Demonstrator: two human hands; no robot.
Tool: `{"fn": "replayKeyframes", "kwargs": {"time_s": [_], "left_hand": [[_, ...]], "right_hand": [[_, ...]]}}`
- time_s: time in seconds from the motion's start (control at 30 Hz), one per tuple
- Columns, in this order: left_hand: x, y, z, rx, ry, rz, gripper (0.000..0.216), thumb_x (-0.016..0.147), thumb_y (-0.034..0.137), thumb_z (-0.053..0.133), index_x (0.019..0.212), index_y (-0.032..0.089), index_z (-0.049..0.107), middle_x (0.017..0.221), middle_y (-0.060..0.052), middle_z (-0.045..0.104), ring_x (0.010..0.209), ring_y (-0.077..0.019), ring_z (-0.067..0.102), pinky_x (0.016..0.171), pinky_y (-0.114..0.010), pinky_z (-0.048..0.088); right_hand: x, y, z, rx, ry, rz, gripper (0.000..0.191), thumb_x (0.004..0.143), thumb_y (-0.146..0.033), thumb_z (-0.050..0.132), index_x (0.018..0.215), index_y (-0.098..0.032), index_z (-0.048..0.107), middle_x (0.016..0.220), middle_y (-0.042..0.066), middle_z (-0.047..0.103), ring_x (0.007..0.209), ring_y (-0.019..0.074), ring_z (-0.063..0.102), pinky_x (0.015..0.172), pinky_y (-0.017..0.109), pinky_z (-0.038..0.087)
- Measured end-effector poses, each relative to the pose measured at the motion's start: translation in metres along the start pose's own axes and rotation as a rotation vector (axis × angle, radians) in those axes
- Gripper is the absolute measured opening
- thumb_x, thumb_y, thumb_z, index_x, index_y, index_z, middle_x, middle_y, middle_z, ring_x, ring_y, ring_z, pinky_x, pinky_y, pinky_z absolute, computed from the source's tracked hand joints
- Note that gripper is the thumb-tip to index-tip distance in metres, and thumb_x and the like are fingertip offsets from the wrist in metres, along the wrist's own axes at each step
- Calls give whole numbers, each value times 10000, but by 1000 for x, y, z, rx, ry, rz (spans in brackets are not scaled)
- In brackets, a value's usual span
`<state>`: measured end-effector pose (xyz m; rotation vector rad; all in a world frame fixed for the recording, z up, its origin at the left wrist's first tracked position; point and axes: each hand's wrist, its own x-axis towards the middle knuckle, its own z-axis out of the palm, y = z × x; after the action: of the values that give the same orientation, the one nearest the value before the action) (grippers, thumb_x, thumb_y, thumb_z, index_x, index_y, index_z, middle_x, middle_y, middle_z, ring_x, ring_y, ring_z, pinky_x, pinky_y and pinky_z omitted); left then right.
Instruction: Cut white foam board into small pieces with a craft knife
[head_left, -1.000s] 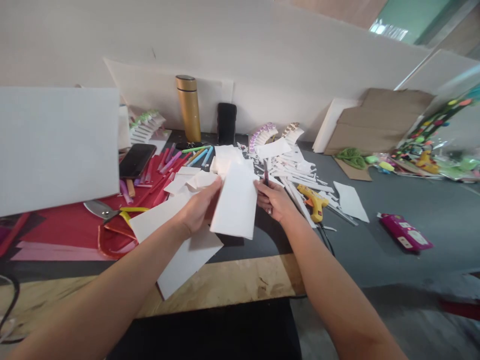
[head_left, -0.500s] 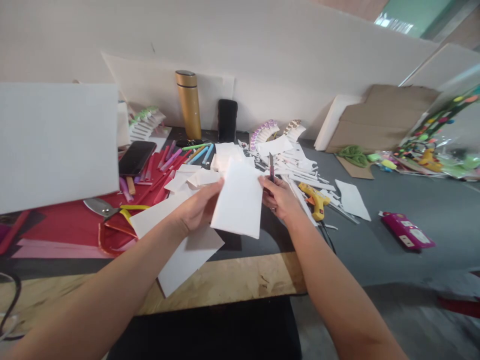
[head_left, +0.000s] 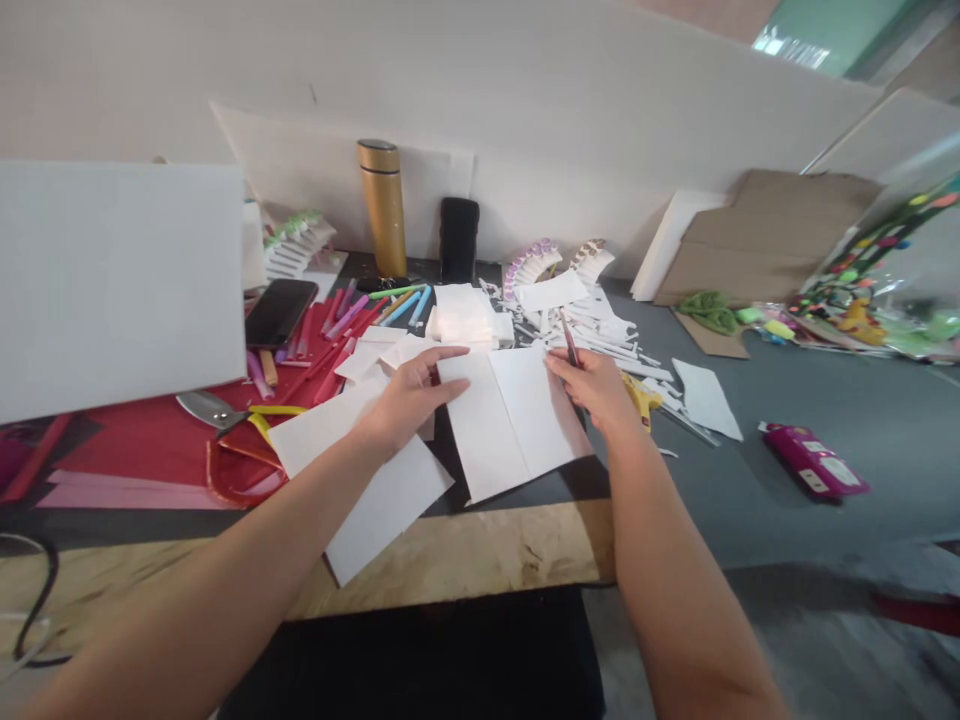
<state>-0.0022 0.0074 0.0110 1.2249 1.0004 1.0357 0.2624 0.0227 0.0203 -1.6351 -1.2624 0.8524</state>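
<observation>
A white sheet of card (head_left: 517, 425) with a lengthwise crease or seam lies spread on the dark table in front of me. My left hand (head_left: 409, 395) is at its upper left corner, thumb and forefinger apart, the thumb touching the card. With my right hand (head_left: 596, 385) I hold a slim dark-red craft knife (head_left: 571, 342), its tip pointing up and away. That hand's fingertips also touch the card's upper right corner. Under my left wrist lie more white sheets (head_left: 390, 515). Directly behind the card sits a stack of white pieces (head_left: 461, 315).
White offcuts (head_left: 607, 345) and a yellow glue gun (head_left: 643, 398) lie on the right, with a magenta box (head_left: 814, 462) farther out. To the left are scissors (head_left: 214, 410), a phone (head_left: 279, 312) and red sheets (head_left: 142, 450). A gold flask (head_left: 382, 210) stands behind.
The white card was held up, narrow like a folded piece; now it lies lower and spread wider. My left fingers have loosened and spread. The knife has tilted, still in my right hand.
</observation>
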Motion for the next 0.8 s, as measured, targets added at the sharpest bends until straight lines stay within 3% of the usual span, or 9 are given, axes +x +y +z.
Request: {"fn": "replayKeyframes", "kwargs": {"time_s": [0.1,0.17,0.23,0.3,0.4,0.47,0.57,0.8], "left_hand": [[-1,-4,4,384,87,77,478,865,339,697,1330,251,627,751,11,565,620,-144,532,665,-324,498],[0,-7,6,557,120,144,463,893,325,644,1345,230,613,973,-43,630,688,-155,566,757,-369,518],[2,-11,6,690,98,197,446,906,321,617,1339,214,612,1227,-90,602,821,-186,620,868,-410,525],[4,-16,5,802,33,263,417,905,319,616,1305,199,632,1305,-107,580,1017,-249,632,979,-447,502],[6,-22,4,922,-84,384,373,916,326,607,1253,177,660,1302,-127,597,1246,-325,535,1091,-505,433],[6,-24,4,954,-130,418,368,932,344,591,1247,169,663,1315,-136,596,1259,-337,515,1091,-523,429],[5,-23,5,992,-139,441,347,940,331,583,1243,183,664,1312,-130,599,1231,-334,523,1080,-529,428],[1,-17,7,1026,-258,482,320,924,313,615,1217,198,678,1241,-122,617,1175,-318,568,1047,-513,430]], "right_hand": [[3,4,1,-299,134,-219,283,847,-437,576,852,-175,682,646,2,561,613,155,481,573,276,359],[1,4,4,-400,156,-305,268,891,-391,493,765,-194,624,682,34,608,654,176,524,611,289,379],[-4,1,8,-400,102,-315,269,915,-363,460,737,-207,587,666,35,624,621,172,547,607,285,391],[-13,-5,13,-372,12,-317,258,928,-354,464,752,-211,588,625,20,623,554,155,552,578,270,402],[-27,-16,19,-317,-170,-275,250,949,-358,459,923,-208,657,579,-5,621,428,133,524,482,245,402],[-33,-20,20,-287,-287,-226,311,951,-356,467,1122,-213,684,552,-17,617,371,131,506,409,231,375],[-38,-23,20,-280,-385,-173,495,934,-319,502,1413,-237,596,499,-36,596,322,132,475,342,216,313],[-40,-25,17,-418,-502,-135,554,871,-217,529,1416,-222,633,438,-45,579,319,108,425,373,208,312]]}}
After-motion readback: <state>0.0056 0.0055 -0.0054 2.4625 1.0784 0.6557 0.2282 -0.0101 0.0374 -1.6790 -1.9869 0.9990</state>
